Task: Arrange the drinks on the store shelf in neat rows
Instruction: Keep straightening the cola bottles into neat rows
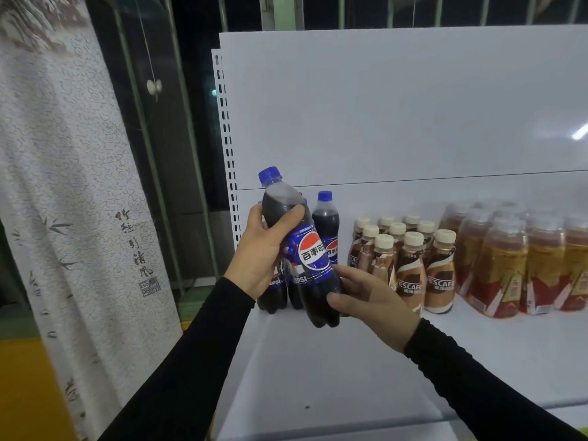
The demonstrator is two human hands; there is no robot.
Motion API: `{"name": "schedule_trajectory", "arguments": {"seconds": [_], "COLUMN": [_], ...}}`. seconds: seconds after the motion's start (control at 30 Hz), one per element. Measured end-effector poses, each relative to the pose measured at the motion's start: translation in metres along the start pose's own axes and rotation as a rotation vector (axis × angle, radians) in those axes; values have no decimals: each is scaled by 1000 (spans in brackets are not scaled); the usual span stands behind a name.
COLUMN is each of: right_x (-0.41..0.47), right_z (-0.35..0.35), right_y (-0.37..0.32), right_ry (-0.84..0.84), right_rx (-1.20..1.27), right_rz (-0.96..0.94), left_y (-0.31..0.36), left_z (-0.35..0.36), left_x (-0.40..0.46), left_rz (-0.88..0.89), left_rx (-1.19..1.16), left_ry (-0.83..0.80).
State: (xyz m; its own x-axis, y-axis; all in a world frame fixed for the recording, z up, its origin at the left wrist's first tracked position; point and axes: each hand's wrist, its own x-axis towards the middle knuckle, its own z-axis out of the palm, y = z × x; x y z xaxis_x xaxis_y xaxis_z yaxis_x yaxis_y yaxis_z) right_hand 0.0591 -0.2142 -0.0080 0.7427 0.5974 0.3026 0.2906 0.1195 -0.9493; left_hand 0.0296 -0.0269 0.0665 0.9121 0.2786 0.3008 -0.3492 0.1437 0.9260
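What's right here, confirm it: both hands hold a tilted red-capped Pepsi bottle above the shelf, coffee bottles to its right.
Wrong on the cap. The head view shows the Pepsi bottle has a blue cap, held tilted by the left hand and right hand, coffee bottles to its right.

I read "百事可" on the round red, white and blue logo of the held Pepsi bottle, with "EPSI" lower on its blue label. The front coffee bottles show "ESCAFE". The hanging scroll carries brushed Chinese characters I cannot make out.
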Motion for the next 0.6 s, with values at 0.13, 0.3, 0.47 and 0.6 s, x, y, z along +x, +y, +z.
{"name": "schedule_trajectory", "arguments": {"seconds": [0.13,0.3,0.47,0.6], "right_x": [0,-1,0,-1], "right_z": [-6,5,11,5], "right_y": [5,-3,-3,-3], "right_ry": [-43,-29,98,66], "right_rx": [128,-242,-211,48], "right_rz": [73,23,-66,-43], "left_y": [0,-2,0,6], "left_z": [-4,1,6,0], "left_x": [2,0,-1,-1], "left_rz": [-41,-24,-6,-34], "left_rx": [-106,-104,-97,-73], "left_ry": [-18,44,39,-15]}}
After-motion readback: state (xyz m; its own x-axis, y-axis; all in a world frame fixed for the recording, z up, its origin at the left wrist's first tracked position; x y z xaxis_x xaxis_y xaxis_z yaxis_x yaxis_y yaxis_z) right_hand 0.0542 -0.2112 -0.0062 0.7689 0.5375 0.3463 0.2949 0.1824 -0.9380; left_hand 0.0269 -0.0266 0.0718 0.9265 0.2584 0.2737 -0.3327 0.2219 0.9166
